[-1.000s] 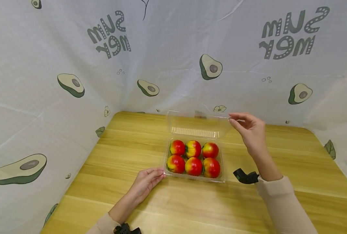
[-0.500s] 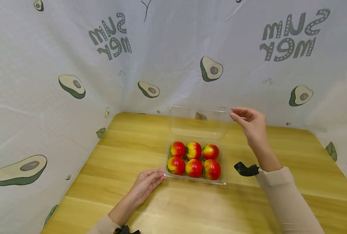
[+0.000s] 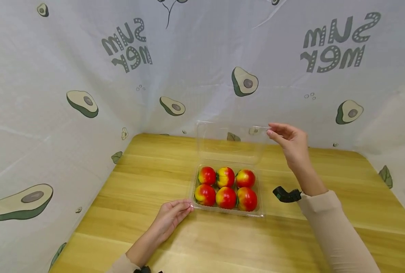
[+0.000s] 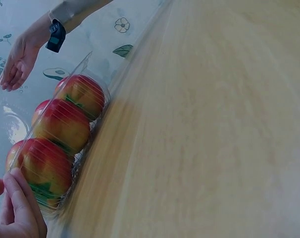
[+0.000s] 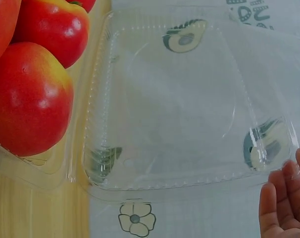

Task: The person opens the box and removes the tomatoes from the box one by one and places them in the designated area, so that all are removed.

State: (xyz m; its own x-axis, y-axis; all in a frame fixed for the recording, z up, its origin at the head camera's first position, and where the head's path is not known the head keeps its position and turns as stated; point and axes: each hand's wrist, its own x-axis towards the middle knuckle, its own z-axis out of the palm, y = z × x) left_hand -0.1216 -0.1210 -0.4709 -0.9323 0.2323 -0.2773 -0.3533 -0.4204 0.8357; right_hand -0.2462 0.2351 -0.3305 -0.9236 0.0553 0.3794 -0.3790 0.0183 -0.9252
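A clear plastic clamshell box (image 3: pixel 227 212) lies on the table with several round red-and-yellow fruits (image 3: pixel 226 197) in two rows. Its transparent lid (image 3: pixel 229 146) stands raised at the far side, hinged to the base. My left hand (image 3: pixel 173 217) pinches the front left corner of the base between thumb and fingers; in the left wrist view the fingertips (image 4: pixel 16 183) are at the rim beside the nearest fruit. The upper right corner of the lid is pinched by my right hand (image 3: pixel 292 146). Green leafy bits show on the fruits (image 4: pixel 61 124) there.
The wooden table (image 3: pixel 120 212) ends at a white curtain (image 3: pixel 195 76) printed with avocados, close behind the raised lid. Another curtain side rises along the table's left. A black wrist camera (image 3: pixel 286 194) sticks out from the right sleeve.
My right hand has moved a little up and away, and the lid's free edge has risen with it. The left hand, box base and fruits have stayed in place.
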